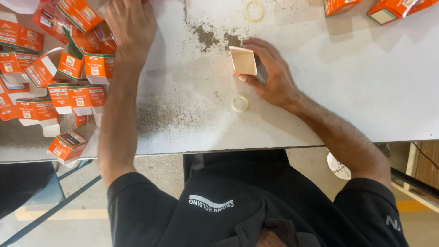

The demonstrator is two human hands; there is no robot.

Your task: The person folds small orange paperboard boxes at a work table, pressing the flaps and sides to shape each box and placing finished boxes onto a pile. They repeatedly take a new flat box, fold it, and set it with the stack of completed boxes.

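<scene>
My right hand point(270, 73) grips a small open carton point(243, 61) on the white table point(343, 91), its pale inner flap facing up. A yellowish rubber band point(240, 104) lies just below that hand. My left hand point(130, 25) reaches far up-left into a heap of small orange cartons point(68, 77), fingers spread over them; whether it holds one is hidden.
A second rubber band point(254, 11) lies at the top centre near dark specks on the table. More orange cartons point(388, 9) sit at the top right. One carton point(67, 146) rests by the table's front edge at left.
</scene>
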